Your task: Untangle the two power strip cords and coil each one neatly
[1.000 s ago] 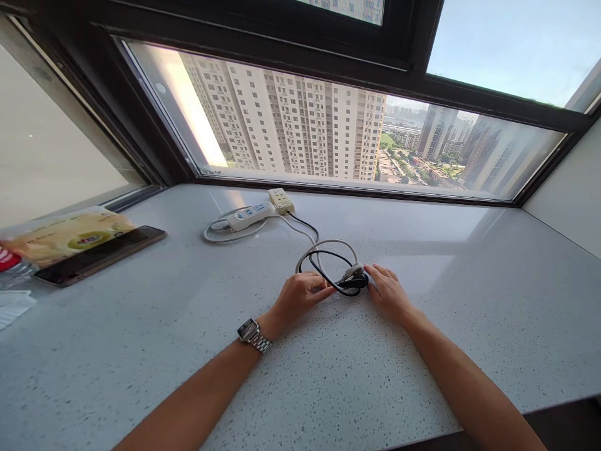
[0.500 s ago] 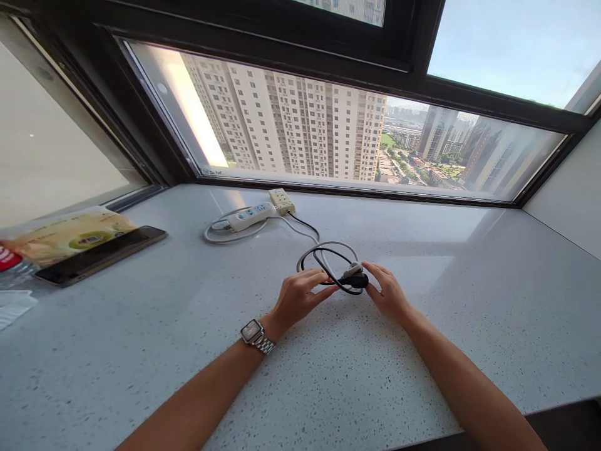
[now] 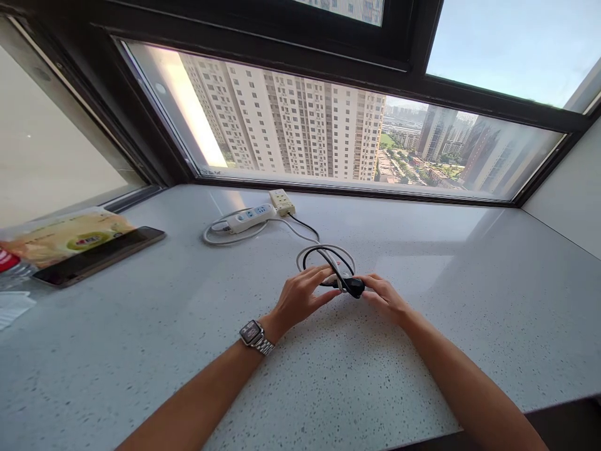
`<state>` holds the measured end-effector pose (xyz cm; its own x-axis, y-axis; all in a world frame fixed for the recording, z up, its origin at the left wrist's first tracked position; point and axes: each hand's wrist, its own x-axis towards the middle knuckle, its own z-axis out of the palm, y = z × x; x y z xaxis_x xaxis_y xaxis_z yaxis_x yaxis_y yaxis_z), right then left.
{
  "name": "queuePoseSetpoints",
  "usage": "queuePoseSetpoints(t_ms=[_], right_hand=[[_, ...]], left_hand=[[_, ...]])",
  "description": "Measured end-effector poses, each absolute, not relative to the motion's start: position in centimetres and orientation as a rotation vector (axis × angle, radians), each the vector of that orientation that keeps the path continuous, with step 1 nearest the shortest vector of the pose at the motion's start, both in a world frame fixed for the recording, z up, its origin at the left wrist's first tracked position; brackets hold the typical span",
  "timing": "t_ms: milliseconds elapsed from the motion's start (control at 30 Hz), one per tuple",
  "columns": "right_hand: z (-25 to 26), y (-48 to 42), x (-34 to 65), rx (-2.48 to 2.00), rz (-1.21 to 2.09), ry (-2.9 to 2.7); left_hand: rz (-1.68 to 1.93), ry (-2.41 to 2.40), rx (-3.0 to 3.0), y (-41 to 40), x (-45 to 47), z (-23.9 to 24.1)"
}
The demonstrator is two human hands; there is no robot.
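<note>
A black plug [image 3: 355, 287] lies on the speckled counter, with my right hand [image 3: 385, 298] closed at its right end between thumb and fingers. From the left, my left hand [image 3: 303, 294] is closed around the crossing cords beside that plug. A white plug [image 3: 331, 279] is partly hidden by the left fingers. Behind the hands, the white cord [image 3: 300, 255] and the black cord [image 3: 306, 250] make overlapping loops. These cords run back to a white power strip [image 3: 250, 217] and a cream power strip [image 3: 282, 202] near the window.
On the left lie a dark phone [image 3: 98, 255], a yellow tissue pack [image 3: 61, 233], a bottle with a red cap [image 3: 10, 260] and a white paper-like item [image 3: 14, 307]. The window frame [image 3: 357, 193] borders the back of the counter [image 3: 328, 376].
The white plug has shifted left, away from my right fingertips and under my left fingers. The black plug and right hand have moved slightly left, and the cord loops have changed shape.
</note>
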<state>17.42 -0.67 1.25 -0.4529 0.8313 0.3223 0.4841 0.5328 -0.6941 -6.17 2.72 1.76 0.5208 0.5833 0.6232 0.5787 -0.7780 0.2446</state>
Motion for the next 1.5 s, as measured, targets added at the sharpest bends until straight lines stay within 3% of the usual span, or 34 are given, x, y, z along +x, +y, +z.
queuePoseSetpoints(t_ms=[333,933,1300,1500], right_hand=[[1.6,-0.9,16.1,-1.361,0.485,-2.204],[1.0,-0.4,16.9,-1.307,0.297,-2.069],[0.9,0.0,17.6,-1.163,0.361,-1.608],[0.4,0.5,18.2,-1.233,0.346,-1.54]], left_hand=[[1.114,1.21,2.713,2.1,-5.6,2.1],[0.991,1.276,2.634,2.2,-5.9,2.3],[0.656,1.025,2.753,3.1,-7.3,2.5],[0.857,0.84,2.874,3.2,-7.7,2.2]])
